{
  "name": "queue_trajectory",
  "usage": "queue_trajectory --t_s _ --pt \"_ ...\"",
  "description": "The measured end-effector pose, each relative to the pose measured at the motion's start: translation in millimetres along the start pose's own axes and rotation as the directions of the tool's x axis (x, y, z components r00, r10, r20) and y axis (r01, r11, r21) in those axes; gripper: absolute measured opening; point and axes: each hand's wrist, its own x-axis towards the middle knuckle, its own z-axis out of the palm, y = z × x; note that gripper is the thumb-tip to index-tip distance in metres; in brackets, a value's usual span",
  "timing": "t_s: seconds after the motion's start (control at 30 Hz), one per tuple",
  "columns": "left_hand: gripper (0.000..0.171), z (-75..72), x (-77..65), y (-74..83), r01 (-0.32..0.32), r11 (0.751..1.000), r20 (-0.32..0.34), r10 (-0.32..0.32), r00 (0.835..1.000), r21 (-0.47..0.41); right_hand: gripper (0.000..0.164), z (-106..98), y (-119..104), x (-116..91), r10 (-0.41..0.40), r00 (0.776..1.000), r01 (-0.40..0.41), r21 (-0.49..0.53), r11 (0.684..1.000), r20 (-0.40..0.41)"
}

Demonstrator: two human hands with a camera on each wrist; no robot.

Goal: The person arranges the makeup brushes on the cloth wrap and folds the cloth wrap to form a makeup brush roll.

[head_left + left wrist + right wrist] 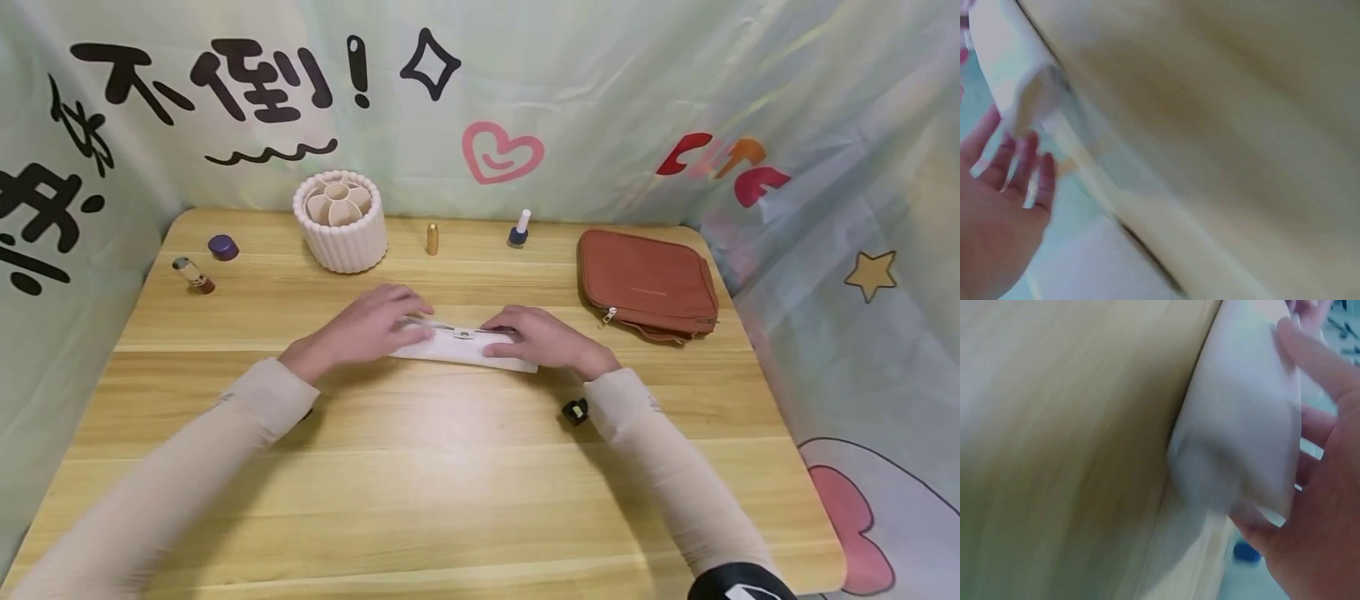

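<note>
A long white case with a small snap tab at the middle of its upper edge lies crosswise on the table between both hands. My left hand holds its left end, thumb on the near face and fingers over the far side. At the other end, my right hand grips it likewise, thumb on the front and fingers behind. The right wrist view shows the right thumb flat on the white case. In the left wrist view, the case end reveals a beige inner fold beside the fingers.
Behind the hands stand a ribbed pale-pink holder, a gold tube and a dark-blue nail polish bottle. A brown zip case lies back right. A purple cap and a small tube are at left.
</note>
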Motion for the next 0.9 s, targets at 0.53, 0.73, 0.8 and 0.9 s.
queue_trajectory --t_s 0.53,0.73,0.8,0.9 --pt "0.016 7.3 22.6 1.2 0.08 0.979 0.196 -0.043 0.98 -0.188 0.027 3.4 -5.2 20.5 0.002 1.0 -0.002 0.043 0.999 0.015" --pt "0.019 -3.0 9.7 -11.0 0.157 0.973 0.214 -0.119 0.97 -0.17 0.015 -8.1 21.2 -4.3 0.083 0.996 -0.086 0.104 0.991 0.035" --pt "0.022 -4.0 7.9 -13.6 0.158 0.973 0.215 -0.121 0.969 -0.167 0.015 -7.0 26.9 -6.9 0.068 0.997 -0.07 0.113 0.991 0.021" --pt "0.02 -3.8 6.6 -14.3 0.14 0.977 0.217 -0.103 0.971 -0.164 0.016 -3.7 30.5 -9.3 0.066 0.998 -0.064 0.102 0.993 -0.022"
